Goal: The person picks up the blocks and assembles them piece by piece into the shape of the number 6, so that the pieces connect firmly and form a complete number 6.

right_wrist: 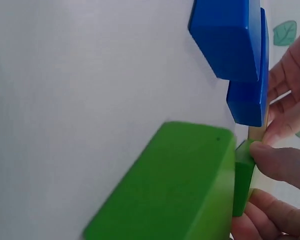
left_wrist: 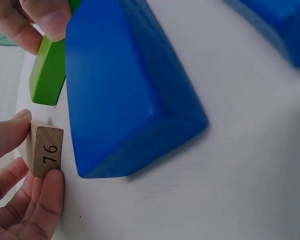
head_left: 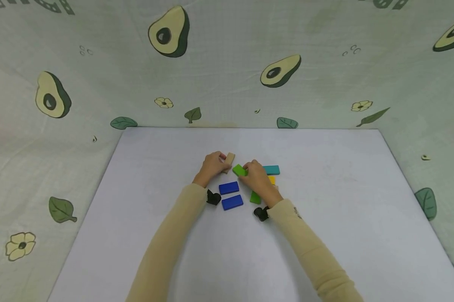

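Note:
My left hand (head_left: pixel 212 165) pinches a plain wooden block (head_left: pixel 230 158) between thumb and fingers; in the left wrist view a printed number shows on its end (left_wrist: pixel 48 150). Just to the right, my right hand (head_left: pixel 259 178) grips a light green block (head_left: pixel 239 170) by its edges, with thumb and fingertips on it in the right wrist view. Two blue blocks (head_left: pixel 228 188) lie one before the other between the forearms. A second green block (head_left: pixel 255 198) sits under the right wrist, partly covered.
Beyond the right hand lie a teal block (head_left: pixel 271 170) and a yellow block (head_left: pixel 272 180), both partly hidden by the hand. Everything rests on a white table (head_left: pixel 136 209). Behind it hangs a pale cloth (head_left: pixel 227 63) with avocado prints.

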Demonstrator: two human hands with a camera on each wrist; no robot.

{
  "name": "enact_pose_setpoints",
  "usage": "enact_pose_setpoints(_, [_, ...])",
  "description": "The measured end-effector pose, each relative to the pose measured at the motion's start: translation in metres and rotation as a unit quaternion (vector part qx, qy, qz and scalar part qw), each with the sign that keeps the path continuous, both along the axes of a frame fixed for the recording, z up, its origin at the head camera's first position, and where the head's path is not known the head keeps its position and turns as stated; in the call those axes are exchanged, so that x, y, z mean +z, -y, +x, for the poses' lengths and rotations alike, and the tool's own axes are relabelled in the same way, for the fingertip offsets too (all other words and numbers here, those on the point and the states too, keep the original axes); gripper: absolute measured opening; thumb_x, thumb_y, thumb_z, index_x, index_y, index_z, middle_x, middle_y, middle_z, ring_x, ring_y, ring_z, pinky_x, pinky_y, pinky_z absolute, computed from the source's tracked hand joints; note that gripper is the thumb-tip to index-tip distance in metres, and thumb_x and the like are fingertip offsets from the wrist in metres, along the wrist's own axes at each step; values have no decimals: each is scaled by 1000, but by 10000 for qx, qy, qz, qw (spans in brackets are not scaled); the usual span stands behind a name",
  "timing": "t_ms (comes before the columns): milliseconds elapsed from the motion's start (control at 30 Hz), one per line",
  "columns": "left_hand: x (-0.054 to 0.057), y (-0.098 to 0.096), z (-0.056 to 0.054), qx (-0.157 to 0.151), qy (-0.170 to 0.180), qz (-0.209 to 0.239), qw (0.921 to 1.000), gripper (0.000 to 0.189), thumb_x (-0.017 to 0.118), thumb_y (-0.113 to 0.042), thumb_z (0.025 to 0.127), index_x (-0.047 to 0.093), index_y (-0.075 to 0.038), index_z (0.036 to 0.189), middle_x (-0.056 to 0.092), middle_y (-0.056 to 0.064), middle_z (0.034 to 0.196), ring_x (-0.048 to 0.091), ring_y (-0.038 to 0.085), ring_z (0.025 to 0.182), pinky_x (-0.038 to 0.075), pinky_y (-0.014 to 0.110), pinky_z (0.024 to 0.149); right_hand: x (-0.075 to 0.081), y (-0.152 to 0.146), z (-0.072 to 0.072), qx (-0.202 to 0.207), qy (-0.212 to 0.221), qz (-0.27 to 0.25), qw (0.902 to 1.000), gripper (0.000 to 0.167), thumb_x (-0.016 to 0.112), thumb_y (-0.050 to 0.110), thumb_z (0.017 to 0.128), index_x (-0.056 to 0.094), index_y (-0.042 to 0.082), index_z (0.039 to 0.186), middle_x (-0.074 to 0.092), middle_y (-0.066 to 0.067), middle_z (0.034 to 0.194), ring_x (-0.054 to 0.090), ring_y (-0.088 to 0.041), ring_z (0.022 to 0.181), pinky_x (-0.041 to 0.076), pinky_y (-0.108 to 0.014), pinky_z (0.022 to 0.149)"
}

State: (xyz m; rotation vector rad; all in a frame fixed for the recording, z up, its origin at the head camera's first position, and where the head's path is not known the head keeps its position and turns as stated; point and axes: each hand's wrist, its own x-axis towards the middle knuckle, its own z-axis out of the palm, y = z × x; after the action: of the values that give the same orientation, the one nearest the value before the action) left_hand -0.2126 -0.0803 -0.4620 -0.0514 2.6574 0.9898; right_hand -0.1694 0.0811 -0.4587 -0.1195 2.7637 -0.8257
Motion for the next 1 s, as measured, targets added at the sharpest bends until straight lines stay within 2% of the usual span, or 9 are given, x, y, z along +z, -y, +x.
enact_pose_setpoints(167, [-1,0,-8,-21,-5,123,9999,34,70,-22,82,61,-6,111,63,11,98,55,18,82,42,24,68,2,3,0,-43,142,-123,9998,48,71,25,82,58,-2,120,58,-17,110,54,-24,92,47,-35,86])
enact_pose_setpoints(300, [-3,1,-13,54,88,358,9993,30,70,-20,83,64,-7,108,66,11,96,56,14,74,41,20,62,1,5,1,-42,132,-163,9998,48,71,27,82,59,-2,118,62,-16,109,54,-23,91,47,-35,87])
enact_pose_setpoints(433, [-3,2,-16,196,283,691,9970,26,69,-17,84,65,-5,106,67,11,94,55,8,63,42,16,56,-1,9,2,-142,187,-318,9992,44,71,25,82,60,-2,115,64,-12,92,53,-20,76,47,-29,71])
enact_pose_setpoints(567, [-2,3,-18,333,526,948,9936,24,68,-14,85,66,-3,106,67,13,99,58,8,64,46,16,59,-4,15,4,-190,280,-373,9987,41,71,25,82,60,-1,113,61,-8,79,51,-17,66,42,-24,59])
enact_pose_setpoints(733, [-3,8,-22,384,807,1113,9898,21,66,-13,86,68,-3,104,67,13,100,65,14,74,52,23,70,-4,26,8,-254,395,-399,9981,41,70,28,83,59,0,111,65,-10,91,53,-17,70,45,-26,64])
enact_pose_setpoints(867, [-3,11,-23,225,715,1203,9899,17,67,-14,84,69,-2,97,68,11,91,65,15,72,51,24,69,-1,35,11,-343,472,-492,9971,40,70,27,83,58,-1,109,65,-13,98,55,-19,75,48,-30,71])
enact_pose_setpoints(1000, [-2,14,-22,192,798,1187,9895,20,66,-14,86,69,-2,102,68,13,101,66,17,80,52,25,76,2,41,14,-417,555,-510,9963,40,70,28,83,57,-2,108,65,-14,98,55,-20,75,49,-30,71])
